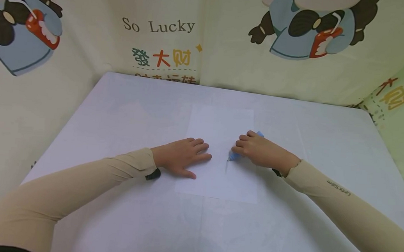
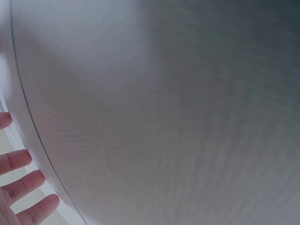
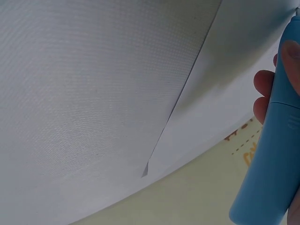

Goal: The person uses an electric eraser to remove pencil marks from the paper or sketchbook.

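Here's the blue tool (image 3: 262, 178) — a thick, smooth, rounded barrel, pen-shaped, ringed by a fine seam — over the right half of the thin white sheet (image 1: 219, 123), its narrow tip beside a faint grey streak (image 1: 226, 167). In the head view the right hand (image 1: 261, 150) covers much of the barrel, and whether the tip meets the paper is hard to make out; the right-wrist frame cuts off one side. That hand grips it, fingers curled round the barrel. Across the sheet, the left hand (image 1: 182, 156) lies spread — fingers straight, thumb out, holding nothing. Beneath, the pale, smooth desk (image 1: 136, 106); behind, a cream curtain (image 1: 225, 41) with printed lettering and cartoon figures, cropped up top.
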A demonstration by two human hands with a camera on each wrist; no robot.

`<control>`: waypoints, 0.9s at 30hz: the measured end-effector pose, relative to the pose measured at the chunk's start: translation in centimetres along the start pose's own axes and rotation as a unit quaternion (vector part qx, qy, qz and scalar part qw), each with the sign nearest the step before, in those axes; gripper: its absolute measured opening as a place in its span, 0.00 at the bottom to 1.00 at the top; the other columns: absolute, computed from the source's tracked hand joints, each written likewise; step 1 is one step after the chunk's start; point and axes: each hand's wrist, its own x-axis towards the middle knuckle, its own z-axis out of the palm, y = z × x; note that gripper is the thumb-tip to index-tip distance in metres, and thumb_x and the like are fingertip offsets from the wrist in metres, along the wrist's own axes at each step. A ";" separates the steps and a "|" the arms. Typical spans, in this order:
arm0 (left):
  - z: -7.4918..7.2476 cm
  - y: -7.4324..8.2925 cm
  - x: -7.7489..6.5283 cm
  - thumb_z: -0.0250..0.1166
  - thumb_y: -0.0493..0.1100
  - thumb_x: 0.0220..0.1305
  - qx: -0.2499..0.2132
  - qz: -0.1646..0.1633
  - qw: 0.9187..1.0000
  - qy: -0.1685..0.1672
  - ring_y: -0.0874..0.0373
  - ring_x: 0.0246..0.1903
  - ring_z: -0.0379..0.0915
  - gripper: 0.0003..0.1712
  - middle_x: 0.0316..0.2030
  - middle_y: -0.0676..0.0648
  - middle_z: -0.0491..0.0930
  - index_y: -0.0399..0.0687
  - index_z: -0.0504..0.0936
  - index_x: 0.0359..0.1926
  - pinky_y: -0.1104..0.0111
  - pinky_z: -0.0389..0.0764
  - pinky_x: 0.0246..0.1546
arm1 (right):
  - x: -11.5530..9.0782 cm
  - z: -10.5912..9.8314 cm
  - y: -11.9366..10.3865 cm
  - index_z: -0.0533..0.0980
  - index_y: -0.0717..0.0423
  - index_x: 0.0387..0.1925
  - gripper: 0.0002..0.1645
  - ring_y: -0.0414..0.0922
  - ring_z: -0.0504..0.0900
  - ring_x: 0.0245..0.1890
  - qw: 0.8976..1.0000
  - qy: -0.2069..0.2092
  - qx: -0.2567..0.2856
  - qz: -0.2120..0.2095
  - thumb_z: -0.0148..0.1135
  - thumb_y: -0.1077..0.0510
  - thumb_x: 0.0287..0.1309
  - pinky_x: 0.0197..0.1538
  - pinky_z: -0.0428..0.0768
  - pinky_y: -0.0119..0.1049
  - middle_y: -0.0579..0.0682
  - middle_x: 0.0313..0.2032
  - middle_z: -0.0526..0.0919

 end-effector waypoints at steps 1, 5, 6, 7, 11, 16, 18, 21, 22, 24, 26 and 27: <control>0.0 0.0 0.0 0.51 0.71 0.57 -0.001 0.000 1.000 0.000 0.51 0.53 0.64 0.39 0.54 0.46 0.68 0.52 0.63 0.61 0.61 0.71 0.52 | 0.0 0.0 0.0 0.74 0.53 0.35 0.16 0.45 0.72 0.31 1.000 0.000 0.001 0.001 0.62 0.73 0.45 0.40 0.66 0.37 0.45 0.28 0.77; -0.1 0.1 -0.1 0.51 0.71 0.58 -0.005 -0.001 1.000 0.001 0.51 0.53 0.64 0.39 0.55 0.45 0.68 0.52 0.64 0.62 0.60 0.71 0.53 | 0.2 0.1 0.0 0.75 0.53 0.35 0.15 0.44 0.73 0.33 1.000 0.006 0.001 0.000 0.63 0.71 0.47 0.41 0.66 0.37 0.45 0.29 0.77; -0.1 0.1 -0.1 0.51 0.71 0.58 -0.005 -0.001 1.000 0.001 0.51 0.54 0.64 0.39 0.55 0.45 0.68 0.52 0.64 0.62 0.60 0.71 0.53 | 0.2 0.1 0.0 0.75 0.53 0.35 0.15 0.44 0.72 0.33 1.000 0.008 -0.002 -0.001 0.64 0.71 0.47 0.41 0.66 0.37 0.45 0.29 0.77; -0.2 0.1 -0.1 0.51 0.71 0.58 -0.007 -0.001 1.000 0.001 0.50 0.54 0.64 0.39 0.55 0.45 0.68 0.52 0.64 0.62 0.60 0.70 0.53 | 0.3 0.1 0.0 0.75 0.53 0.35 0.14 0.44 0.72 0.33 1.000 0.012 -0.004 -0.002 0.64 0.71 0.47 0.41 0.66 0.37 0.45 0.29 0.77; -0.2 0.2 -0.1 0.51 0.71 0.58 -0.006 -0.001 1.000 0.004 0.51 0.54 0.64 0.39 0.55 0.46 0.68 0.52 0.64 0.62 0.60 0.70 0.53 | 0.3 0.1 -0.2 0.75 0.52 0.34 0.13 0.45 0.71 0.29 1.000 0.018 -0.012 0.001 0.62 0.70 0.48 0.40 0.67 0.38 0.45 0.27 0.76; 0.0 0.2 0.0 0.51 0.71 0.58 0.001 0.002 1.000 0.009 0.52 0.52 0.64 0.39 0.53 0.46 0.68 0.52 0.64 0.61 0.61 0.71 0.51 | 0.1 -0.1 -0.3 0.74 0.49 0.36 0.11 0.45 0.71 0.24 1.000 0.010 -0.010 0.013 0.63 0.65 0.53 0.36 0.68 0.36 0.45 0.24 0.73; 0.0 0.2 0.0 0.51 0.71 0.58 0.001 0.002 1.000 0.008 0.51 0.52 0.64 0.39 0.53 0.46 0.68 0.52 0.64 0.61 0.61 0.71 0.51 | 0.1 -0.1 -0.3 0.74 0.48 0.37 0.10 0.44 0.73 0.24 1.000 0.008 -0.008 0.013 0.65 0.62 0.53 0.34 0.68 0.36 0.45 0.23 0.73; 0.1 0.2 0.0 0.50 0.71 0.58 0.002 -0.001 1.000 0.000 0.51 0.52 0.64 0.39 0.54 0.46 0.67 0.52 0.63 0.61 0.61 0.71 0.51 | 0.1 -0.2 -0.2 0.74 0.47 0.37 0.12 0.43 0.74 0.25 1.000 0.008 -0.007 0.009 0.68 0.58 0.50 0.33 0.67 0.35 0.45 0.23 0.73; 0.1 0.2 0.0 0.50 0.71 0.58 0.003 -0.002 1.000 -0.003 0.51 0.53 0.63 0.39 0.54 0.46 0.67 0.52 0.63 0.61 0.61 0.71 0.52 | 0.1 -0.2 -0.2 0.74 0.47 0.37 0.13 0.43 0.74 0.25 1.000 0.008 -0.008 0.007 0.69 0.57 0.49 0.32 0.67 0.35 0.45 0.22 0.72; 0.1 0.2 0.0 0.50 0.72 0.58 0.004 -0.003 1.000 -0.006 0.51 0.53 0.63 0.40 0.54 0.46 0.67 0.52 0.63 0.62 0.60 0.70 0.52 | 0.2 -0.1 0.0 0.74 0.47 0.35 0.14 0.43 0.73 0.24 1.000 0.010 -0.010 0.004 0.71 0.56 0.46 0.31 0.65 0.34 0.44 0.21 0.71; 0.2 0.2 0.1 0.49 0.72 0.58 0.005 -0.003 1.000 -0.007 0.51 0.53 0.63 0.40 0.55 0.46 0.67 0.52 0.62 0.62 0.60 0.70 0.53 | 0.2 -0.1 0.0 0.73 0.47 0.33 0.15 0.42 0.72 0.22 1.000 0.014 -0.011 0.001 0.72 0.54 0.44 0.31 0.63 0.33 0.44 0.20 0.70; 0.2 0.2 0.1 0.49 0.72 0.58 0.005 -0.004 1.000 -0.007 0.51 0.53 0.63 0.39 0.55 0.46 0.67 0.52 0.62 0.62 0.60 0.70 0.53 | 0.2 0.0 0.1 0.73 0.47 0.31 0.15 0.42 0.71 0.22 1.000 0.015 -0.011 0.000 0.73 0.54 0.43 0.30 0.63 0.33 0.44 0.19 0.70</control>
